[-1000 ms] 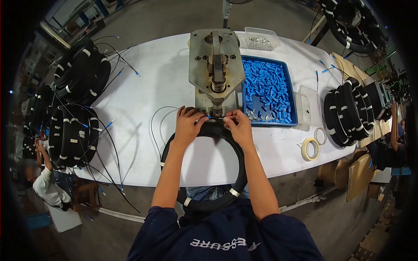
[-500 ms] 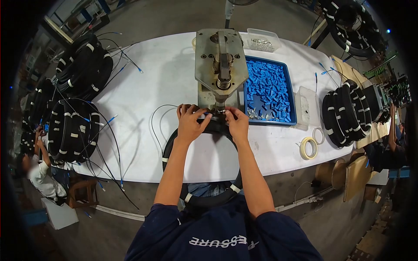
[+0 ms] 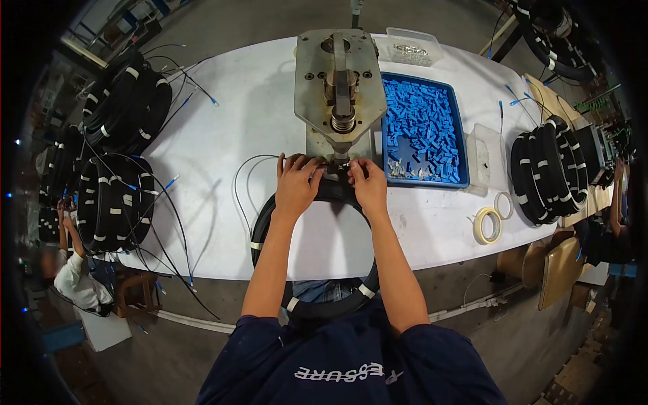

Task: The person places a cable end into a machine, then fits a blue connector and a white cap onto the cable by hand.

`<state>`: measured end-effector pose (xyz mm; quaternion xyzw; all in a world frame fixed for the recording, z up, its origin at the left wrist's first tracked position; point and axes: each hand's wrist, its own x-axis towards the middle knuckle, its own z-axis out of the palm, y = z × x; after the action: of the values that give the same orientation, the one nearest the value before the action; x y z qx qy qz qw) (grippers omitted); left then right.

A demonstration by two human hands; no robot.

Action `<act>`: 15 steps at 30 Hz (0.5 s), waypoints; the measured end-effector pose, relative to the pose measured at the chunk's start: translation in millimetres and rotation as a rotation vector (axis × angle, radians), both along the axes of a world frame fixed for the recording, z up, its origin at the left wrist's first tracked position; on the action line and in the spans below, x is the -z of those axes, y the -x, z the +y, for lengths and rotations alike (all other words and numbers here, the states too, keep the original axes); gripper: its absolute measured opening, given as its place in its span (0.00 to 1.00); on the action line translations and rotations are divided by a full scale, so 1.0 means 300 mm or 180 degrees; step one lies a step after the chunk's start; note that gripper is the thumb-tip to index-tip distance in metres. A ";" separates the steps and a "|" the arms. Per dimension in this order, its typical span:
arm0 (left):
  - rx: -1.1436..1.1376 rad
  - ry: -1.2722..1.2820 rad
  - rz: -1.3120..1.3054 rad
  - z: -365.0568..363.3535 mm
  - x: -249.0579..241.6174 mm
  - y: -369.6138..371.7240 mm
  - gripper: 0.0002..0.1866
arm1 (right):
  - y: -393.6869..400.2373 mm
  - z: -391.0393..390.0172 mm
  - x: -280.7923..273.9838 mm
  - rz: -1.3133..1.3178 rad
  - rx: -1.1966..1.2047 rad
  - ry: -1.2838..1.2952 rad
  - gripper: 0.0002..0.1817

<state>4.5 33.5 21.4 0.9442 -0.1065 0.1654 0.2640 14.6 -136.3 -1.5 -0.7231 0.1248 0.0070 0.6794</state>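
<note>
Both my hands are at the base of a metal press (image 3: 341,88), under its plunger. My left hand (image 3: 297,182) is on the left, fingers bent over a thin black cable (image 3: 237,177); what its fingertips hold is hidden. My right hand (image 3: 368,181) pinches something small and shiny just right of the plunger, too small to name. A black cable coil (image 3: 260,233) with white tape bands lies below the hands, under my forearms, its lower part hanging over the table edge. Right of the press, a blue tray (image 3: 466,152) holds many small blue pieces and some silvery ones.
Taped cable coils stand at the left (image 3: 115,202) and right (image 3: 548,172). A clear box (image 3: 487,158) and a tape roll (image 3: 487,225) lie right of the tray, another clear box (image 3: 413,48) behind it. People's arms show at both far sides.
The view has shifted slightly, so the press sits higher and the right-hand items farther right. My hands stay at the press base, with my right fingers slightly shifted.
</note>
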 end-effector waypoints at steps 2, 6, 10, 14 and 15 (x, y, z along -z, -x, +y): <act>0.0050 -0.0028 0.0004 0.002 -0.003 0.002 0.10 | 0.001 0.001 0.001 0.0024 0.0003 -0.0044 0.12; 0.0037 -0.0058 -0.0006 0.004 0.005 0.002 0.09 | 0.004 0.000 -0.002 0.0025 -0.0022 -0.0023 0.12; 0.0028 -0.0060 -0.0039 0.004 0.015 0.001 0.09 | 0.004 0.002 -0.009 0.0005 -0.0016 -0.0102 0.12; 0.0004 -0.0033 -0.0073 0.002 0.019 0.000 0.09 | 0.003 0.003 -0.013 0.0015 -0.0027 -0.0125 0.11; -0.0007 -0.0061 -0.0081 0.002 0.021 0.000 0.09 | 0.003 0.003 -0.013 0.0017 -0.0024 -0.0124 0.11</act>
<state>4.4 34.2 15.1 0.9447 -0.1103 0.1766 0.2535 13.6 -135.3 2.6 -0.7101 0.1237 0.0140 0.6930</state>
